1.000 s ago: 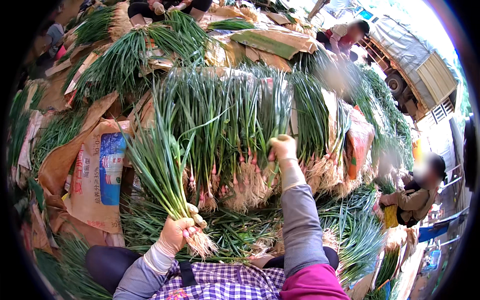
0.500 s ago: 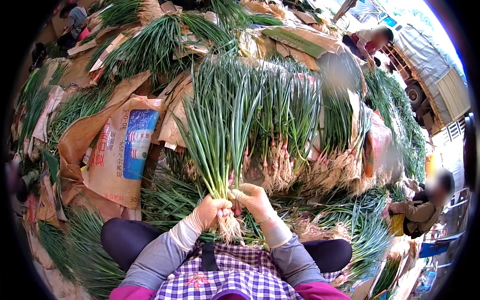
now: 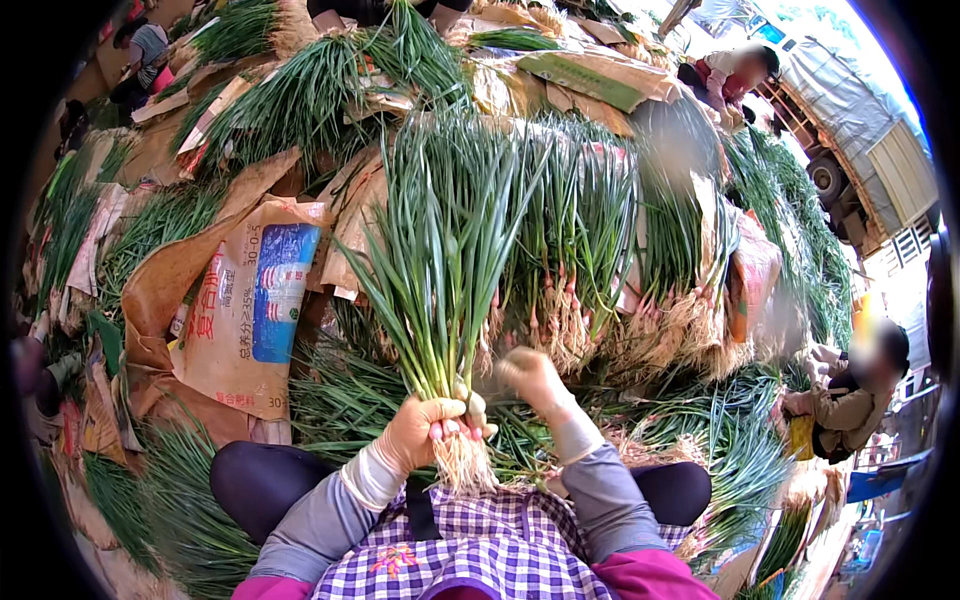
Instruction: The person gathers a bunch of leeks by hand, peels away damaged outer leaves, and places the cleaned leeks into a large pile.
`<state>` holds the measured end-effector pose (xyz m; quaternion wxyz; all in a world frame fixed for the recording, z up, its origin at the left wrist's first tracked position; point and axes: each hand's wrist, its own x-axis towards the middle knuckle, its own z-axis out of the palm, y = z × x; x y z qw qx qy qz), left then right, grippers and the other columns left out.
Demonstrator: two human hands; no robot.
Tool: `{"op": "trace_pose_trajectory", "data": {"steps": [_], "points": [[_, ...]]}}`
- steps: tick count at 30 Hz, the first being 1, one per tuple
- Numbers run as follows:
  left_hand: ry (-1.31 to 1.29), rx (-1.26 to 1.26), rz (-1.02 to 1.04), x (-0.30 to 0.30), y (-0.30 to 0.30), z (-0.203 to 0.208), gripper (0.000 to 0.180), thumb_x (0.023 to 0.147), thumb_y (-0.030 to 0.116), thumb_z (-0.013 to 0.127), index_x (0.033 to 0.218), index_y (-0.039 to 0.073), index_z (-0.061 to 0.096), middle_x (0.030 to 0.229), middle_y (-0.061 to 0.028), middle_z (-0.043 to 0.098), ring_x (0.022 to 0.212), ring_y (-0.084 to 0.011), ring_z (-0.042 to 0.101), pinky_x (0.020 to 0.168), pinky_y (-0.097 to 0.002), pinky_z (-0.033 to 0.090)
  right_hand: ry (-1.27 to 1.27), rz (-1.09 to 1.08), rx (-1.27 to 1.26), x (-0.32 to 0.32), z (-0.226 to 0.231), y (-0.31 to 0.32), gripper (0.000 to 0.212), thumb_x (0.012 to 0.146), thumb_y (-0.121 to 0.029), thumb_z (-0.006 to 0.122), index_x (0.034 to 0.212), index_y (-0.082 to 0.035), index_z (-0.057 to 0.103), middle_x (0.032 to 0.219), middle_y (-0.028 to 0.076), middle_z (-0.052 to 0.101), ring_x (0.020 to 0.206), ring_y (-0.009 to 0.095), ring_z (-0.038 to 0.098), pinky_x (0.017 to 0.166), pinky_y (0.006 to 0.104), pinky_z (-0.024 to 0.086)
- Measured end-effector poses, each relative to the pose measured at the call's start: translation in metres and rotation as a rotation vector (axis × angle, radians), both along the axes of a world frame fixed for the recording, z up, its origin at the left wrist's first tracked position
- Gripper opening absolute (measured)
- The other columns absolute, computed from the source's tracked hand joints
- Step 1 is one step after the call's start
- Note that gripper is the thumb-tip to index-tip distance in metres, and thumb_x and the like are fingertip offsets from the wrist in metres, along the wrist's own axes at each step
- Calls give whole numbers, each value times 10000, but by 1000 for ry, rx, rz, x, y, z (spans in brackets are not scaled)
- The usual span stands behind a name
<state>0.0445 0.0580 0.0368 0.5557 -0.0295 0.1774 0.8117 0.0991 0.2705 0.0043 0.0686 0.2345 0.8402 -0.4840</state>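
Observation:
A bunch of green onions [image 3: 445,310] stands upright in front of me, long leaves pointing away and pale roots hanging down. My left hand [image 3: 420,430], in a pale thin glove, is wrapped around its stems just above the pinkish bulbs. To the right of the bunch and apart from it is my right hand [image 3: 533,378], gloved too. Its fingers are smeared by motion, so I cannot tell what, if anything, is in them. Beyond it, more onion bunches [image 3: 575,250] lie in a row with roots toward me.
Loose green onions [image 3: 710,440] lie by my right knee, others at my left. A brown printed sack [image 3: 245,310] lies to the left. Co-workers sit at the far right [image 3: 735,75], the right [image 3: 850,400] and the far left [image 3: 145,60]. A covered truck [image 3: 860,130] stands behind.
My right hand has moved off the bunch, up and to the right. The left hand keeps its hold, and the bulbs and roots now show more fully. At the top, a person's legs have come into view.

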Motion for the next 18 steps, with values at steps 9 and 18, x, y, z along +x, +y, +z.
{"op": "trace_pose_trajectory", "data": {"steps": [9,18], "points": [[-5,-202,-49,-11,4,-37,204,811,-8,456,1009,11,506,873,-150,595,748,-281,618,845,-512,499,101,177,-157,-22,36,-32,355,887,-235,594,1159,-8,581,1073,132,633,952,220,596,832,320,468],[40,134,168,-27,1,20,168,792,19,500,957,33,531,872,-125,551,792,-286,606,913,-535,446,178,-918,492,-31,6,165,753,759,-296,709,1311,68,349,1231,219,483,1145,300,489,993,363,390]]}}
